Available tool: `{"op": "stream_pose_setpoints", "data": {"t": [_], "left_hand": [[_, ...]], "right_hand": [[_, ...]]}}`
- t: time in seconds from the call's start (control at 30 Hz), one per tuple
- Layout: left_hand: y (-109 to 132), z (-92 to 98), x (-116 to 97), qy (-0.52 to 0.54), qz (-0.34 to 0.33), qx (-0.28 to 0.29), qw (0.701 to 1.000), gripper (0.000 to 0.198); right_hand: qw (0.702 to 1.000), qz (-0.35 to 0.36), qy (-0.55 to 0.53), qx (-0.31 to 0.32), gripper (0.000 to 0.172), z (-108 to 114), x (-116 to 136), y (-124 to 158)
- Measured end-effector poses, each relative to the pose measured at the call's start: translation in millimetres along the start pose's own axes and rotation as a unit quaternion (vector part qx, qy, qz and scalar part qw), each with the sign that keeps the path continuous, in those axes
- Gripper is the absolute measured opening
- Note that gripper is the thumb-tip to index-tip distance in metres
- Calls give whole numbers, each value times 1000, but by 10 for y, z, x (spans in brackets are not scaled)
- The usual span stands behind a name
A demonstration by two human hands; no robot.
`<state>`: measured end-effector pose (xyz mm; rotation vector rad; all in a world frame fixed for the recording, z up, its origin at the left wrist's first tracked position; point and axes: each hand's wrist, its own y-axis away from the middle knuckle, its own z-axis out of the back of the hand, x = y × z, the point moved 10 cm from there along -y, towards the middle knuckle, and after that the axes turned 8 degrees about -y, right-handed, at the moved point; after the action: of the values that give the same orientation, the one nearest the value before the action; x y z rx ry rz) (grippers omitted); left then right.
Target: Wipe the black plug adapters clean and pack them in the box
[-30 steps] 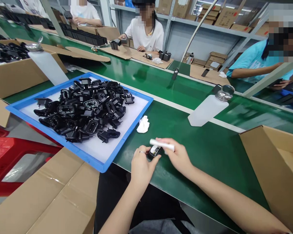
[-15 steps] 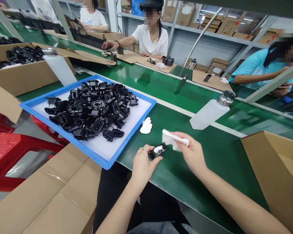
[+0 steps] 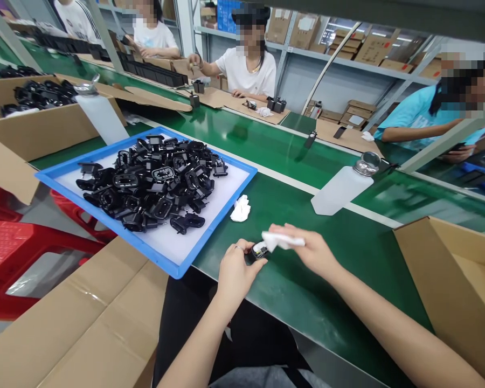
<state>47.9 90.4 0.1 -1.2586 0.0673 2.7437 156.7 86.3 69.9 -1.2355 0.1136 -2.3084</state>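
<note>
My left hand (image 3: pixel 238 268) is closed around a small black plastic housing (image 3: pixel 260 251) with a white patch and pins on its upturned face. In my right hand (image 3: pixel 312 249) a folded white cloth (image 3: pixel 283 240) is pinched. The cloth's left end lies over the right edge of the housing; whether it touches cannot be made out. Left of my hands stands a blue-rimmed tray (image 3: pixel 179 269) with a heap of similar black plastic parts (image 3: pixel 161 180). Close to the tray's right side, a crumpled white wipe (image 3: pixel 241 208) rests on the green table (image 3: pixel 307 302).
A white pump bottle (image 3: pixel 341 188) stands to the right, and another bottle (image 3: pixel 101 116) behind the tray. An open cardboard box (image 3: pixel 440 269) is at the right edge. Black parts fill a carton (image 3: pixel 44 129) at the left. Several co-workers sit across the table.
My right hand has moved left and slightly down, bringing the cloth from beside the black housing to over its edge. My left hand keeps its hold. A co-worker opposite has raised a hand.
</note>
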Motion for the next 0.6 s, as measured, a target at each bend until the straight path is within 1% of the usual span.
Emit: {"op": "stream_pose_setpoints", "data": {"t": [0.03, 0.07, 0.1, 0.17, 0.2, 0.23, 0.27, 0.33, 0.37, 0.4, 0.43, 0.47, 0.53, 0.57, 0.6], "left_hand": [[-3, -3, 1, -2, 2, 1, 1000, 21], [-5, -3, 0, -5, 3, 2, 1000, 21], [-6, -1, -2, -7, 2, 3, 1000, 21], [-8, 4, -5, -8, 1, 4, 1000, 21], [-8, 3, -8, -6, -1, 6, 1000, 21], [-7, -2, -12, -3, -2, 9, 1000, 21], [-5, -8, -13, -1, -3, 12, 1000, 21], [0, -17, -6, 3, 1, 15, 1000, 21], [3, -18, 1, 3, 4, 14, 1000, 21], [7, -16, 8, 3, 7, 12, 1000, 22], [9, -10, 10, 4, 8, 10, 1000, 21], [10, -4, 8, 5, 7, 8, 1000, 21], [4, 10, -3, 8, -1, 10, 1000, 20], [-3, 17, -6, 8, -3, 13, 1000, 20], [-13, 21, -1, 6, -1, 17, 1000, 20]], "right_hand": [[999, -30, -11, -42, 33, 84, -52, -14], [997, -38, -11, -67, 33, 122, -70, -18], [997, -25, -5, -68, 34, 106, -61, -20], [1000, 25, 7, -14, 36, -33, -30, -12], [999, 31, 5, 15, 36, -94, -60, -2], [999, 12, -6, 31, 35, -115, -135, 4], [999, -30, -20, 26, 33, -89, -248, 7], [990, -130, -47, -35, 28, 54, -474, 41], [983, -162, -55, -68, 28, 118, -532, 71], [981, -165, -56, -88, 28, 150, -527, 92], [985, -140, -49, -89, 29, 140, -465, 98], [992, -97, -37, -70, 30, 89, -371, 100], [1000, -9, -7, -12, 34, -45, -208, 139], [1000, 8, 5, 6, 35, -73, -198, 166], [1000, -4, 12, 9, 35, -51, -252, 182]]}}
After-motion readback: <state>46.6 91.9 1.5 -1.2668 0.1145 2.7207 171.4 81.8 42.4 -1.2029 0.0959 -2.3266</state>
